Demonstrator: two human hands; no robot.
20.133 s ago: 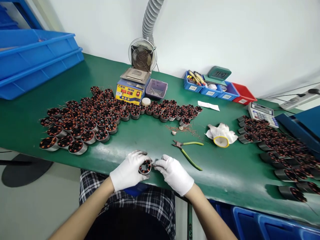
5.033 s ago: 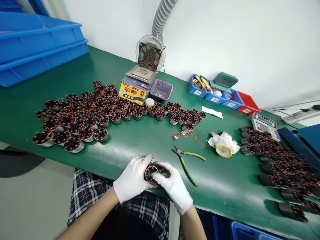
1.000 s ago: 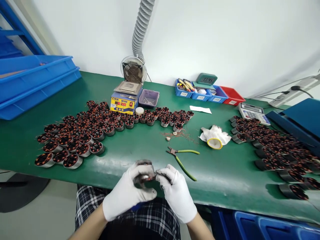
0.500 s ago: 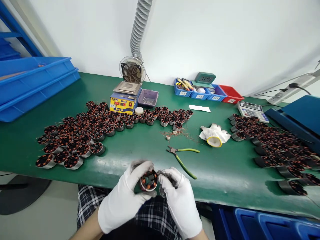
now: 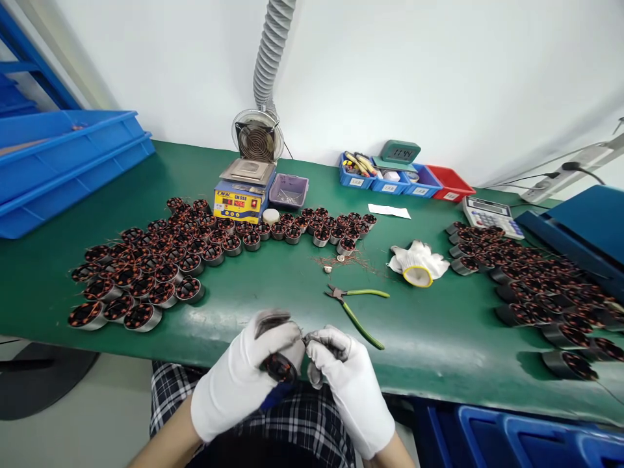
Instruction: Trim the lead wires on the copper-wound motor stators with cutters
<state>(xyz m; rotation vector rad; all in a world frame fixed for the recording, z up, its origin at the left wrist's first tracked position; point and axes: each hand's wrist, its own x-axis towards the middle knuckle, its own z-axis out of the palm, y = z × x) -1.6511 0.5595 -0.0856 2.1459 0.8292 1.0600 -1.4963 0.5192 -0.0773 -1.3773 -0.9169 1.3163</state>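
My gloved left hand (image 5: 240, 376) is wrapped round a motor stator (image 5: 281, 368), a metal ring with dark windings inside, above the table's front edge. The stator is tilted, its dark open end facing down toward my lap. The fingers of my gloved right hand (image 5: 347, 383) are pinched together at the stator's right upper edge. What they grip is too small to make out. Just beyond my right hand lie side cutters (image 5: 358, 311) with green handles, jaws toward the left. Wire scraps (image 5: 358, 262) are scattered behind them.
Many stators (image 5: 163, 260) stand at left, with more stators (image 5: 546, 279) at right. A yellow-blue solder pot (image 5: 238, 203) stands under an exhaust hose (image 5: 273, 52). A white glove (image 5: 418, 263), calculator (image 5: 493, 216), red bin (image 5: 451, 184) and blue crates (image 5: 73, 156) surround the workspace.
My left hand has turned the stator, so its open end now faces lower and its metal side shows. The right hand stays pinched close to it.
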